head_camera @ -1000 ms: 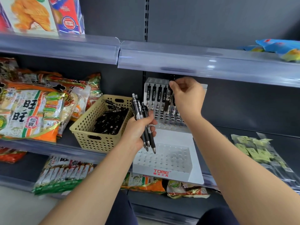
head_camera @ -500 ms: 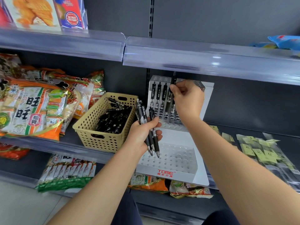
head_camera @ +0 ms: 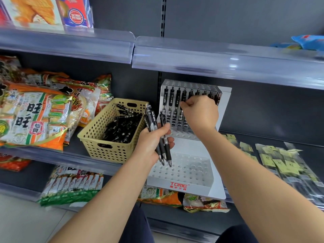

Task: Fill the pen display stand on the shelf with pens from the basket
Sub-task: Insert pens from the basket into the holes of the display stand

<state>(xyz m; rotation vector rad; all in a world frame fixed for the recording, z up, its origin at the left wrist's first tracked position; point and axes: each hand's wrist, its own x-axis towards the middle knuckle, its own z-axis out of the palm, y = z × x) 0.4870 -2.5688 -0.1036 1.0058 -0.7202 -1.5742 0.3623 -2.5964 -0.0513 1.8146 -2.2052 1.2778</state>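
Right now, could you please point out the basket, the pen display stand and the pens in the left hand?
basket (head_camera: 119, 152): head view, its front wall.
pen display stand (head_camera: 178, 185): head view, its front lip.
held pens (head_camera: 152, 118): head view, upper barrel.

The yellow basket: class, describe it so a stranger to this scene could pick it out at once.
On the middle shelf, look between the snack bags at left and the white pen display stand at right. The basket sits there. Alone among its neighbours, it is pale yellow perforated plastic with loose black pens heaped inside.
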